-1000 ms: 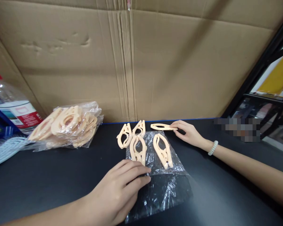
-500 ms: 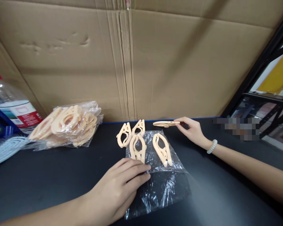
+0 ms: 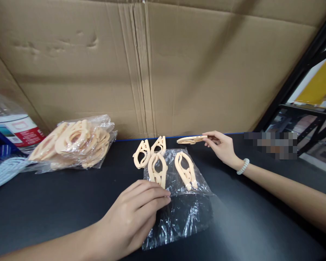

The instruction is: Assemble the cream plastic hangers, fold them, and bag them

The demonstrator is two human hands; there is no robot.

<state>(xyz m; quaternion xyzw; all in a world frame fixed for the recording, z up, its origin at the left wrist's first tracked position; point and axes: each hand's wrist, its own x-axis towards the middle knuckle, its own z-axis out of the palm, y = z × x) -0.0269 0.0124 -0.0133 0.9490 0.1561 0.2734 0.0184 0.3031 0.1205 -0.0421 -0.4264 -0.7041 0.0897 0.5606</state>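
My left hand point(image 3: 133, 215) lies flat with its fingers spread on the near left edge of a clear plastic bag point(image 3: 184, 214) on the black table. Two peach folding hangers point(image 3: 185, 170) rest on the bag's far end. Two more peach hangers point(image 3: 148, 150) lie just behind them on the table. My right hand point(image 3: 221, 146) pinches the end of one peach hanger point(image 3: 191, 139) and holds it a little above the table, behind the bag.
A clear bag full of peach hangers point(image 3: 73, 143) sits at the left. Beyond it are a water bottle point(image 3: 12, 125) and white-blue hangers point(image 3: 2, 168). A cardboard wall point(image 3: 152, 65) stands behind the table. A black shelf frame point(image 3: 296, 83) rises at the right.
My right hand lifted the hanger off the table and holds it raised. My left hand stayed pressed on the bag.
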